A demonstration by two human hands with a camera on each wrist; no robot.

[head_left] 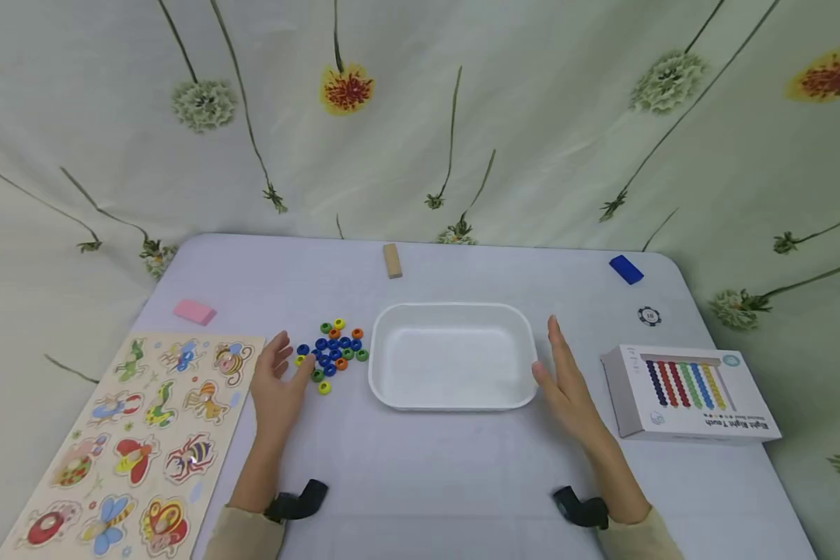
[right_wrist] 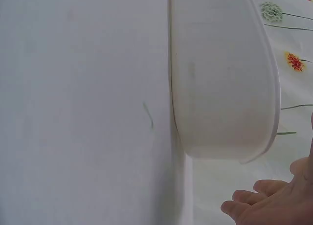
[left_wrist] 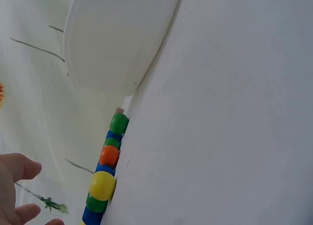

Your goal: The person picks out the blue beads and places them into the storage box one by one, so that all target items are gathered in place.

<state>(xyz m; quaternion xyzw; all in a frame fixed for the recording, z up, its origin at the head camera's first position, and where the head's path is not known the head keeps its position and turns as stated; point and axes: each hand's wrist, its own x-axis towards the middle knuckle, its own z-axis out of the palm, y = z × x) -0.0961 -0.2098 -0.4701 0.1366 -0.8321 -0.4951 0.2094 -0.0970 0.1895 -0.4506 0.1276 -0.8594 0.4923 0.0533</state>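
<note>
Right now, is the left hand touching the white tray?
Apart: the head view shows beads and bare table between the left hand and white tray.

Both forearms (head_left: pixel 255 474), ending in beige sleeves (head_left: pixel 245 537), reach over the tabletop (head_left: pixel 448 482). The left hand (head_left: pixel 278 385) is on its left-edge side, fingers loosely bent, thumb spread inward. The right hand (head_left: pixel 570 397), toward the right edge, extends its fingers to the far edge, thumb apart.
</note>
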